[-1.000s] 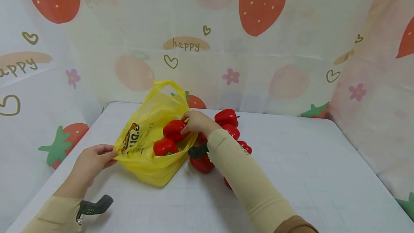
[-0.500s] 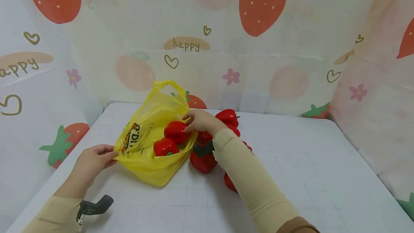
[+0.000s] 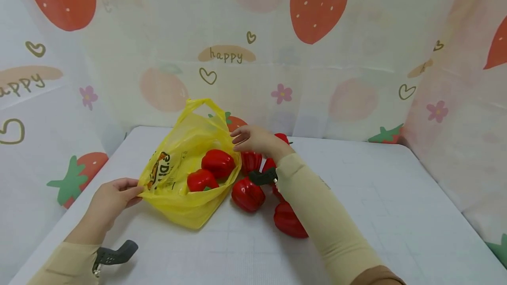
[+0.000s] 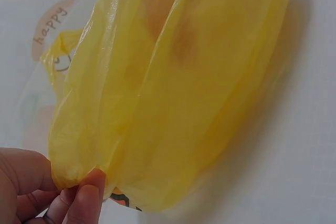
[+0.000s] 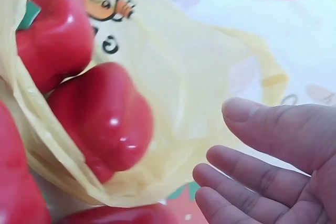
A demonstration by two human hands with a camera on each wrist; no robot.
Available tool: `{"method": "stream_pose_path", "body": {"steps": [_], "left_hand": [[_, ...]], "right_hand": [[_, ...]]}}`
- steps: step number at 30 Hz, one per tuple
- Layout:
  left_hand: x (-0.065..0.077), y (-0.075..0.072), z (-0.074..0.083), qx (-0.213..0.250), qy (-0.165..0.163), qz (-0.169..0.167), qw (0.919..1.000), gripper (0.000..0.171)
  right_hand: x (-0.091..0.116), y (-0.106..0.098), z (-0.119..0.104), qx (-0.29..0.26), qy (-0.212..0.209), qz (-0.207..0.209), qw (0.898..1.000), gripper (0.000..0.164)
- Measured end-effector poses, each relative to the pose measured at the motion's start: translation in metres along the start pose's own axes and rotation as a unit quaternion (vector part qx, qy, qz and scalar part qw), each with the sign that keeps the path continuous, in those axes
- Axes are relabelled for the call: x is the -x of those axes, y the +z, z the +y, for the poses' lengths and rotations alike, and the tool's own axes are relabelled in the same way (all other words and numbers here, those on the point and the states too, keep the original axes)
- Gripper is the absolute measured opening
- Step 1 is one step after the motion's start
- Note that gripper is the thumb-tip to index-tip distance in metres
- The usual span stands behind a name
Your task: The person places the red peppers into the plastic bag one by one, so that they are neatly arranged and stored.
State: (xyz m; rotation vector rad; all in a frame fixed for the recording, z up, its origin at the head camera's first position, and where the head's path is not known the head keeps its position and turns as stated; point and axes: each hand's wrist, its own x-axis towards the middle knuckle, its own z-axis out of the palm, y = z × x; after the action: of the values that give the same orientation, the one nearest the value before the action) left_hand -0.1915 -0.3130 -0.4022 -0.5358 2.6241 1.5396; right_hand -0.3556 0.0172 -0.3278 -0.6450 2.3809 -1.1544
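Note:
A yellow plastic bag (image 3: 178, 208) lies open on the table with two red bell peppers inside, a farther pepper (image 3: 218, 163) and a nearer pepper (image 3: 201, 180) showing a bit of green. My left hand (image 3: 115, 199) pinches the bag's left edge between thumb and fingers; the left wrist view shows the pinched yellow film (image 4: 152, 103) up close. Above the right side of the bag's mouth is my right hand (image 3: 257, 139), its fingers loosely extended and nothing in them. In the right wrist view, that hand (image 5: 278, 166) is apart from the bagged pepper (image 5: 107, 119).
Several more red peppers lie right of the bag, among them one pepper (image 3: 248, 195) close to it and another pepper (image 3: 290, 220) nearer me, partly behind my right sleeve. The white table (image 3: 396, 214) meets a strawberry-print curtain (image 3: 317, 78) at the back.
My right hand has let go of the farther pepper in the bag and moved up and right, away from it. My left hand keeps its pinch on the bag's edge.

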Motion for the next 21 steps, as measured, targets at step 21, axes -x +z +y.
{"method": "stream_pose_path", "body": {"steps": [21], "left_hand": [[0.001, 0.002, 0.005, 0.002, -0.006, -0.004, 1.0, 0.05]], "right_hand": [[0.075, -0.062, 0.015, -0.042, -0.044, 0.064, 0.996, 0.041]]}}
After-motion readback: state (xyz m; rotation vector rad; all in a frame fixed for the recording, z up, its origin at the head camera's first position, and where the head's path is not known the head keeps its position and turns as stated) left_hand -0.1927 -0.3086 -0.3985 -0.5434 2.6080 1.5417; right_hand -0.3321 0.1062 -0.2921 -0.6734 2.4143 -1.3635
